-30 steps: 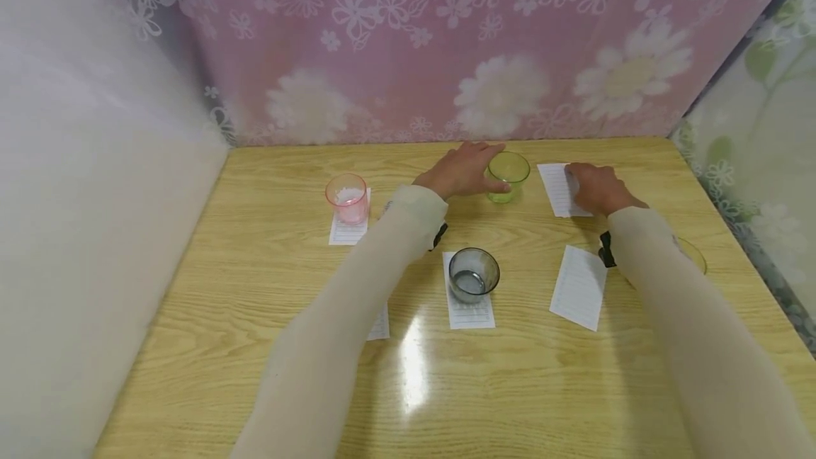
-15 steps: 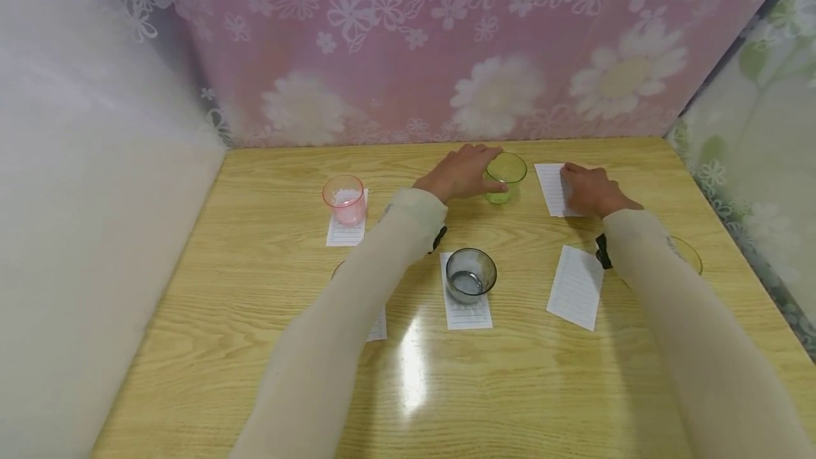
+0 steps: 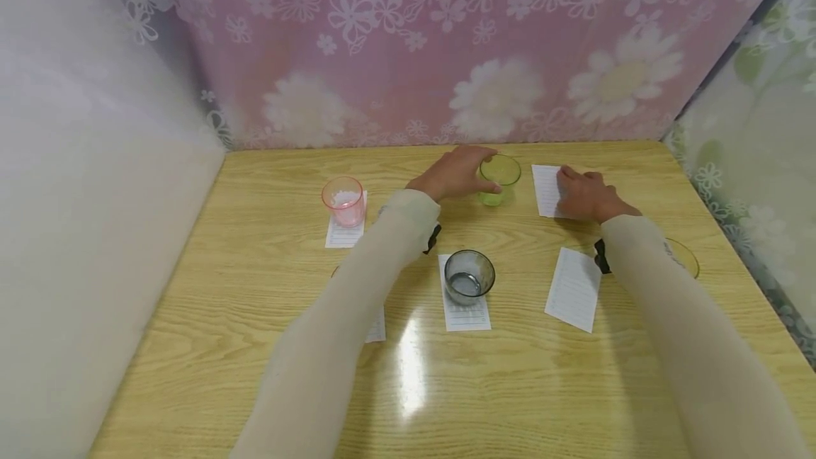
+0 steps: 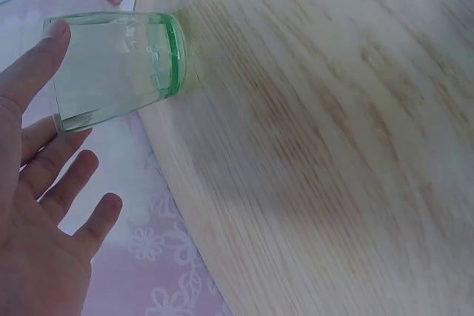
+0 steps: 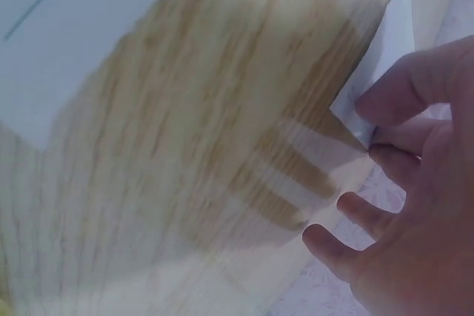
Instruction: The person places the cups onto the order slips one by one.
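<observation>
At the back of the table my left hand [image 3: 454, 174] holds a green see-through cup [image 3: 503, 177] by its rim. The left wrist view shows the thumb on one side of the cup [image 4: 111, 68], with fingertips at the opposite side of the rim. To its right, my right hand [image 3: 591, 195] pinches a lined paper slip [image 3: 545, 190] at its edge. In the right wrist view thumb and forefinger grip the slip [image 5: 381, 57], while the other fingers spread loosely. The slip lies just right of the green cup, and the hand covers its right part.
A pink cup [image 3: 347, 211] with white contents stands on a slip at left. A grey glass bowl [image 3: 468, 282] sits on another slip in the middle. A loose slip [image 3: 572, 289] lies at right. A yellow rim [image 3: 685, 257] shows behind the right forearm; the left forearm partly hides another slip [image 3: 376, 328].
The left hand and the green cup have shifted slightly left. The right hand stays at the paper slip, and the view has drifted a little.
</observation>
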Demonstrator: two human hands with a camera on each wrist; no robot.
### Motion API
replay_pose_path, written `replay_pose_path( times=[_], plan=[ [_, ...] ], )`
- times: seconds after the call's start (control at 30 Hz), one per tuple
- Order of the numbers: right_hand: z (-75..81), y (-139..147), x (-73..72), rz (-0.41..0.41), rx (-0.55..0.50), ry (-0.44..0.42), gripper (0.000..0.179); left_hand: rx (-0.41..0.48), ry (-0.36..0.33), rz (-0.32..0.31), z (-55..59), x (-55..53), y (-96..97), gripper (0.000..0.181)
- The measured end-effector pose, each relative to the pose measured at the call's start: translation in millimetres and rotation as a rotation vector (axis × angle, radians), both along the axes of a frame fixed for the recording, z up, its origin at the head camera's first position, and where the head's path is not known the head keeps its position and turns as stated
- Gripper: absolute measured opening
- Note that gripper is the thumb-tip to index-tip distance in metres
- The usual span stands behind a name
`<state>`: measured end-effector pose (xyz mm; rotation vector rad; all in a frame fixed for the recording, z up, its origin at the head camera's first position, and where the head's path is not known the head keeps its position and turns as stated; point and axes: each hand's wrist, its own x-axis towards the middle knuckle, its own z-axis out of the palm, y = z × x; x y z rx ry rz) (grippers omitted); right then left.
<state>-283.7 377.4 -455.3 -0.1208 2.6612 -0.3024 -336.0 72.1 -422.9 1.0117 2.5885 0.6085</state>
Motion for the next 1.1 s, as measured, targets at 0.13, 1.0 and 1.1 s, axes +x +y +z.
replay_pose_path(
  times=[0.13, 1.0, 1.1],
  plan=[
    [2.8, -1.4, -0.7, 0.027, 0.012, -0.01, 0.082, 0.033, -0.009, -0.002, 0.5, -2.3, -6.5, 0.087],
    [8.6, -14.5, -2.7, 0.301, -0.111, 0.058, 0.089, 0.066, 0.004, -0.012, 11.6, -1.5, -23.5, 0.084],
    [7.1, -18.3, -2.5, 0.294, -0.152, 0.048, 0.088, 0.067, 0.003, -0.013, 12.6, -1.6, -23.8, 0.083]
  ],
)
